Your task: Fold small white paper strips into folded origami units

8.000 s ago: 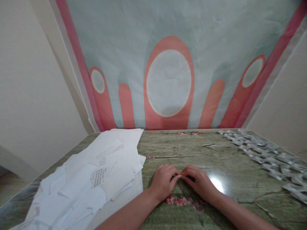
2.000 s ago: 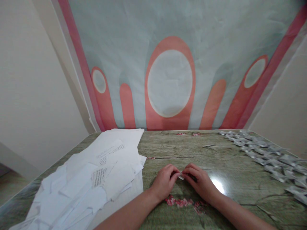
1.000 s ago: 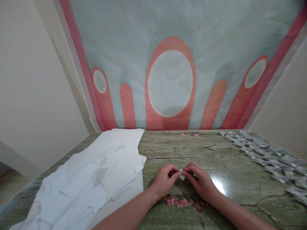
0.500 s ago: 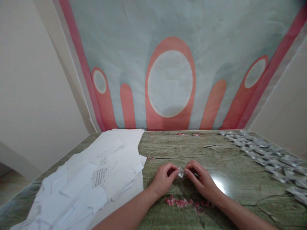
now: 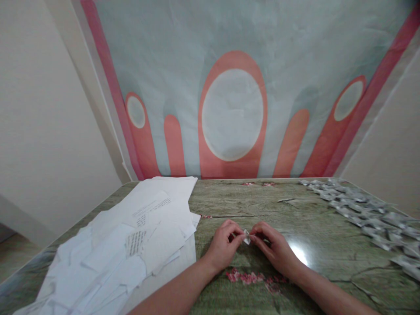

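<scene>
A small folded piece of white paper [image 5: 246, 237] is held between my two hands, a little above the table. My left hand [image 5: 226, 243] pinches its left side between thumb and fingers. From the right, my right hand [image 5: 269, 241] has its thumb and index finger closed on the other side. The fold's exact shape is too small to make out, and my fingertips cover its edges. Left of my left hand lies a loose heap of white paper sheets and scraps [image 5: 164, 236], some with printed text.
Rows of small folded paper pieces [image 5: 357, 209] cover the table's right side. The wood-patterned table [image 5: 229, 201] has printed pink flowers [image 5: 246, 276] near its front. Its back edge meets a wall hanging [image 5: 232, 168] with coral shapes; white walls flank both sides.
My right hand has shifted slightly left, and its thumb and index finger are now closed on the folded paper. My left hand keeps nearly the same place.
</scene>
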{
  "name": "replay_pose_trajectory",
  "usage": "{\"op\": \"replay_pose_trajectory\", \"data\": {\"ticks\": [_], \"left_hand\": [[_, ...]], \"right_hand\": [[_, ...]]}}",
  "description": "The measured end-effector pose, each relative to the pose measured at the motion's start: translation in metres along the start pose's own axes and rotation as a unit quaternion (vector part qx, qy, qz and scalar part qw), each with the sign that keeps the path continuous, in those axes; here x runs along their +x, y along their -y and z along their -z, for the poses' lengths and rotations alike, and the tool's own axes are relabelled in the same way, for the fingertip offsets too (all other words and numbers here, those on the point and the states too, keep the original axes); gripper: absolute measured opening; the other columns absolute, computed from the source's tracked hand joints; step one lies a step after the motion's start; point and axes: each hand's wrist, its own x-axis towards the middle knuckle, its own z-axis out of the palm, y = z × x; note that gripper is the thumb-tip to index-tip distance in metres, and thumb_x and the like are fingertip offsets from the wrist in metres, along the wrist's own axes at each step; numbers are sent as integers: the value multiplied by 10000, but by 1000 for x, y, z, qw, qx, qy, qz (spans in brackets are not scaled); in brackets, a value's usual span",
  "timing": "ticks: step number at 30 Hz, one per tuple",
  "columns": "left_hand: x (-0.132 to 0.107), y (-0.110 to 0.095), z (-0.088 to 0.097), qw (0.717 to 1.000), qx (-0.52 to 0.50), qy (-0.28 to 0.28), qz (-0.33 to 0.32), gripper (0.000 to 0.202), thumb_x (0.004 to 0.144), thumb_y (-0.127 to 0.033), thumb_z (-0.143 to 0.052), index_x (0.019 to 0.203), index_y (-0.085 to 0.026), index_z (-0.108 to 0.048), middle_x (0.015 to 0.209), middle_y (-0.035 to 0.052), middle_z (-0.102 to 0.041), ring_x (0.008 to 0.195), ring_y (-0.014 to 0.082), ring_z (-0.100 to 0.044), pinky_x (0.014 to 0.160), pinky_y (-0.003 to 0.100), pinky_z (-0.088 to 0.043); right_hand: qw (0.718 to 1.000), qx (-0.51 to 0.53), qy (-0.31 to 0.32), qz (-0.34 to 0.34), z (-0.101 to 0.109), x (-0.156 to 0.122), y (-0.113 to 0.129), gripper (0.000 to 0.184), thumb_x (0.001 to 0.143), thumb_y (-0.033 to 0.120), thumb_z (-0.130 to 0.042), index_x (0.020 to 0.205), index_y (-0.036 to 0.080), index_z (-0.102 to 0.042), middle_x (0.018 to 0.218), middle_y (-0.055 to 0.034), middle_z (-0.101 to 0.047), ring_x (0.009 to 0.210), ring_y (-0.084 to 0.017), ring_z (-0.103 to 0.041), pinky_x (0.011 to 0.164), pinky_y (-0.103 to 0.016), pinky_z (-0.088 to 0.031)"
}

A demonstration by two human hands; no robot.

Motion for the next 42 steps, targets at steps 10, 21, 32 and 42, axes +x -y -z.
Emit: {"op": "replay_pose_trajectory", "data": {"ticks": [10,21,32,42], "left_hand": [[1,2,0,1000,-16,-4,2,127,828,-227,-570,722,-158,-575,834,25,-533,833,153,-518,743,252,-412],[0,4,-1,999,-49,-16,2,151,855,-251,-537,740,-154,-556,845,27,-516,839,150,-509,727,232,-405],[3,13,-8,986,-133,-46,86,214,856,-362,-516,796,-157,-521,708,-4,-543,682,132,-524,664,240,-415],[3,16,-9,982,-159,-54,91,226,866,-380,-500,809,-161,-496,719,-2,-545,694,139,-533,676,254,-416]], "right_hand": [[999,19,2,-27,-1,0,-3,192,898,332,-448,797,199,-543,729,-15,-551,671,-153,-521,625,-265,-432],[998,36,26,-44,-2,0,-1,199,910,338,-428,796,206,-524,724,-11,-561,672,-154,-533,626,-267,-441],[995,65,-8,-74,-2,-1,-2,201,903,367,-442,813,203,-516,714,-5,-574,667,-153,-548,629,-257,-439],[992,85,-29,-93,-3,0,1,229,894,410,-441,810,207,-506,688,-5,-605,637,-154,-563,614,-257,-443]]}}
